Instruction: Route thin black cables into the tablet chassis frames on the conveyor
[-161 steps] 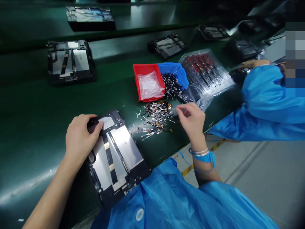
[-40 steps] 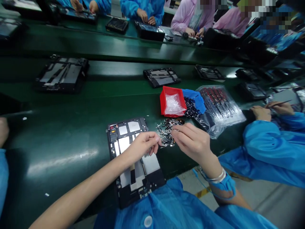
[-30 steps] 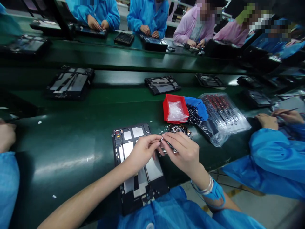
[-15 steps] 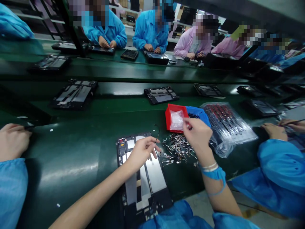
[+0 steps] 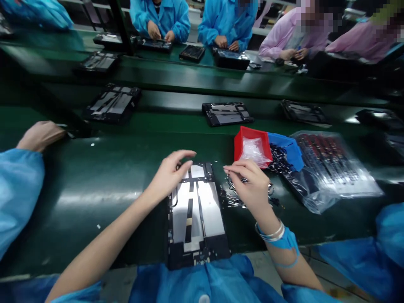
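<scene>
An opened tablet (image 5: 211, 210) lies in front of me, its silver panels, dark ribbon strips and small board parts exposed. At its upper left edge is my left hand (image 5: 172, 172), thumb and forefinger curved with a gap between them; I see nothing held there. My right hand (image 5: 251, 183) is right of the tablet's top, above a pile of small metal-and-black cable parts (image 5: 233, 198). Its thumb and fingertips are pinched together, and whatever they hold is too small to make out. The hand hides part of the pile.
Behind my right hand stand a red bin (image 5: 239, 145) with clear plastic bits and a blue bin (image 5: 295, 153) of black parts. A bagged tray (image 5: 341, 168) lies right. More tablets (image 5: 227, 113) line the shelf behind. A co-worker's hand (image 5: 42, 134) is at left; others work opposite.
My left hand has moved up and left from the tablet's middle; the thin dark cable at its fingers no longer shows. My right hand has come from the red bin toward the tablet. The view has shifted.
</scene>
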{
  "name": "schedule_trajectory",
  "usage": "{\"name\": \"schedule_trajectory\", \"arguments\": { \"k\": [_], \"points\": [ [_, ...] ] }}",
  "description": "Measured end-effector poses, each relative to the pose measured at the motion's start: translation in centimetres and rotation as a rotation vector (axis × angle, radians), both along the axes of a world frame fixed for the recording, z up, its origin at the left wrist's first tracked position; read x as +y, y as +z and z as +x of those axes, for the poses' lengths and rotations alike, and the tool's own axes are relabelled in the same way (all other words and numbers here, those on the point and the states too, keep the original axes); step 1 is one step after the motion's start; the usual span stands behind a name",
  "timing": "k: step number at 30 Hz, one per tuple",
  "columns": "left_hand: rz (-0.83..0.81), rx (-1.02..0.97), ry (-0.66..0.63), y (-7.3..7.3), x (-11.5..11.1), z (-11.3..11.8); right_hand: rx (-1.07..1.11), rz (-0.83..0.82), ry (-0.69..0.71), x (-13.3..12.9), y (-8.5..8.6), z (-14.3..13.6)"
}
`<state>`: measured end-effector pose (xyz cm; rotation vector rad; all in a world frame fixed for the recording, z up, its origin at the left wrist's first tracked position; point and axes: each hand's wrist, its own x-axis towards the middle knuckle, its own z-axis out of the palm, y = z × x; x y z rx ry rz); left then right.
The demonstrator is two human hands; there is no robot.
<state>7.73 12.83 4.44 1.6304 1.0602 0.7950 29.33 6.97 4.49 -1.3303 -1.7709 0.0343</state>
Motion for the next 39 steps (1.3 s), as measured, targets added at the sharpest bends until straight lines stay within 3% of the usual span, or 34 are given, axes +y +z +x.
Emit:
{"name": "schedule_trajectory", "arguments": {
  "k": [2, 7, 10, 13, 16, 19, 22, 29, 39],
  "points": [
    [0.063, 0.129, 0.141, -1.3, 0.5, -1.8, 0.157, -0.189, 0.081, 0.1, 0.0, -0.5],
    [-0.025, 0.156, 0.142, -4.2, -0.3, -3.2, 0.387, -0.655, 0.353, 0.2, -0.3, -3.7],
    [0.008, 0.129, 0.169, -4.1, -2.1, -3.7, 0.485, -0.835, 0.402, -0.4, -1.1, -5.9],
    [0.202, 0.128, 0.191, -3.5, -5.3, -5.4, 0.491, -0.947, 0.422, -1.1, -2.0, -7.3],
    [0.350, 0.124, 0.128, -3.3, -9.2, -7.7, 0.472, -1.036, 0.454, -1.3, -2.5, -7.9],
    [0.371, 0.142, 0.084, -4.0, -12.3, -9.3, 0.418, -1.056, 0.447, -1.0, -2.5, -8.4],
    [0.466, 0.247, 0.021, -5.0, -13.7, -9.7, 0.315, -1.004, 0.431, -0.7, -2.3, -8.8],
    [0.669, 0.558, -0.083, -6.1, -13.8, -8.6, 0.163, -0.926, 0.416, -0.9, -2.1, -9.2],
    [0.821, 0.633, -0.039, -6.4, -14.3, -8.3, 0.302, -0.940, 0.288, -1.7, -2.5, -9.2]
  ]
}}
